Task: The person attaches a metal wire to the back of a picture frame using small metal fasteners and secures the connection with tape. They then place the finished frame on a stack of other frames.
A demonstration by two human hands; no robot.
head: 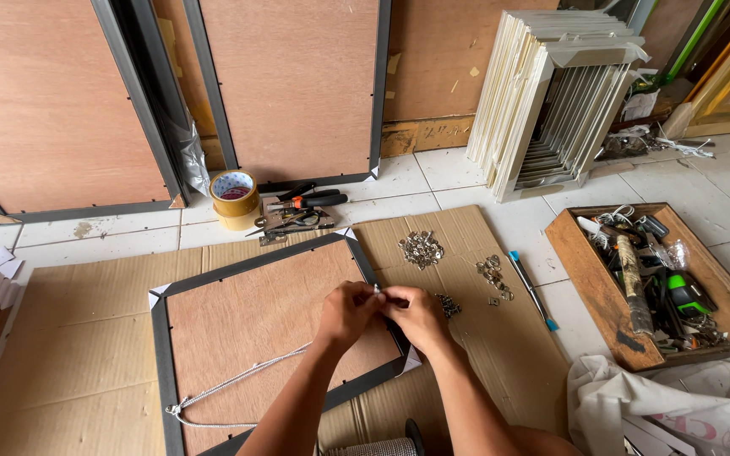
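On the floor, over flattened cardboard:
Setting: tiled floor, cardboard sheet (86, 338) spread under the work.
Frame: dark picture frame (255, 262) lying face down on the cardboard, brown backing board up, white paper corners on it.
Left hand: left hand (346, 311) over the frame's right edge, fingers curled in, pinching something small against the other hand.
Right hand: right hand (417, 314) touching the left hand, fingertips closed on the same small shiny bit; too small to tell what it is.
Hands state: both together, closed in a pinch at the frame's right rail.
Cord: white cord (230, 384) lying across the backing board, running from near the left wrist down to the frame's lower left edge.
Metal bits: pile of small metal hangers (421, 249) on the cardboard just above the hands; second smaller pile (492, 274) to its right; a few dark ones (448, 306) just beside the right hand.
Blue tool: thin blue-tipped tool (530, 289) on the tiles, right of the cardboard.
Tray: wooden tray (589, 283) at right, full of tools and wire.
Tape: roll of tan tape (234, 196) above the frame, near the wall.
Hand tools: pliers and screwdrivers (302, 211) beside the tape.
Background: big framed boards (297, 84) leaning on the wall; stack of white frames (542, 93) at upper right.
Cloth: white cloth (661, 414) at lower right.
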